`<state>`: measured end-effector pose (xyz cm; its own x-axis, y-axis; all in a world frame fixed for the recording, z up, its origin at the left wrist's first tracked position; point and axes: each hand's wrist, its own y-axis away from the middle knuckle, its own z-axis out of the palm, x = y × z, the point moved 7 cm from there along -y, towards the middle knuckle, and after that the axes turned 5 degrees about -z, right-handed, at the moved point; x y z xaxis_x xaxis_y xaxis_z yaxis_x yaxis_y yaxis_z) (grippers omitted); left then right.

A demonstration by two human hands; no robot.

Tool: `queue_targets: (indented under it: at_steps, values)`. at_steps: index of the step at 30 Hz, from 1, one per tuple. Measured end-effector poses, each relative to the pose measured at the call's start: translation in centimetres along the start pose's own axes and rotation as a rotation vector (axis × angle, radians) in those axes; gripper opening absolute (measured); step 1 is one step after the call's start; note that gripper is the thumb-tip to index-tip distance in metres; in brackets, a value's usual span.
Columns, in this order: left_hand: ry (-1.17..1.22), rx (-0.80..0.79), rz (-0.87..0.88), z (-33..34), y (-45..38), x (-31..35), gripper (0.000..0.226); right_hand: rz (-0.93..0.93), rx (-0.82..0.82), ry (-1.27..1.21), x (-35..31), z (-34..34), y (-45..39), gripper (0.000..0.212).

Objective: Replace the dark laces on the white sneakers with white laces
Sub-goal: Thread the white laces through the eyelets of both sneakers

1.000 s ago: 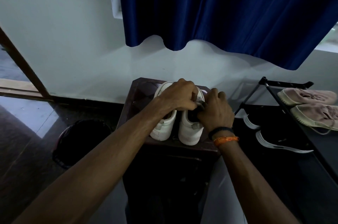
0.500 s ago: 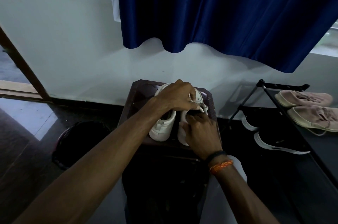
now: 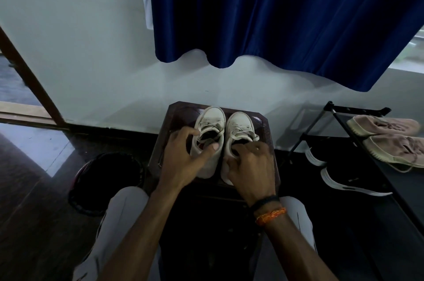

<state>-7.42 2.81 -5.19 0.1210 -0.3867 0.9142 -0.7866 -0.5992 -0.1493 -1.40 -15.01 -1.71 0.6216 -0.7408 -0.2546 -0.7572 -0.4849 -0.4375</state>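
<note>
Both white sneakers [image 3: 226,136] sit side by side on the small dark table [image 3: 267,143], already wearing pale laces. My left hand [image 3: 185,161] cups the left shoe's collar, fingers spread; my right hand [image 3: 250,166] curls into the right shoe's opening. I judge only tidying remains: tuck ends, check tension.

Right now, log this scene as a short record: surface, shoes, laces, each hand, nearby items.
surface: dark wooden stool against the wall
shoes: white sneakers, side by side, toes toward the wall
laces: pale laces show on both; no dark ones visible
left hand: left hand grips the left sneaker at its opening
right hand: right hand rests on the right sneaker's heel, fingers at the opening
nearby: pink shoes on a black rack; dark bin on the floor; blue curtain
</note>
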Motion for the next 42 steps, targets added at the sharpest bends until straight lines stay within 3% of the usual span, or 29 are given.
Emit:
queue_targets:
  at_steps: [3,6,8,13,18,23,26,29,32,36,42]
  values:
    - [0.051,-0.140,0.008,0.7,0.8,-1.3,0.067,0.185,0.041,-0.036,1.4,-0.2,0.9,0.033]
    - [0.067,-0.173,0.030,0.9,1.0,-1.6,0.074,0.354,-0.082,-0.212,2.5,1.6,1.6,0.055]
    - [0.095,-0.176,0.047,1.2,1.1,-1.1,0.079,0.371,-0.109,-0.298,2.5,2.7,1.8,0.060]
    - [0.116,-0.156,-0.072,2.0,1.0,-1.5,0.105,0.363,0.058,-0.391,2.2,2.7,2.3,0.073]
    - [0.067,-0.191,-0.148,3.3,0.2,-2.4,0.085,0.457,0.137,-0.538,2.4,2.8,2.8,0.091]
    - [0.074,-0.186,-0.160,3.6,-0.4,-2.6,0.081,0.507,0.106,-0.617,3.3,2.8,2.9,0.119]
    - [0.035,-0.211,-0.158,3.5,-1.0,-2.7,0.077,0.451,0.003,-0.624,4.3,3.6,1.8,0.106]
    - [-0.022,-0.229,-0.140,3.5,-1.6,-2.4,0.080,0.461,-0.074,-0.601,5.0,4.0,1.2,0.107]
    - [-0.034,-0.238,-0.126,3.4,-1.9,-2.0,0.078,0.454,-0.069,-0.600,5.2,3.9,0.9,0.102]
    - [-0.015,-0.232,-0.069,3.6,-2.1,-0.4,0.073,0.438,-0.023,-0.621,5.7,3.3,0.8,0.080]
    - [0.014,-0.252,-0.058,4.9,-1.8,0.7,0.085,0.415,-0.021,-0.606,6.7,1.7,0.6,0.072]
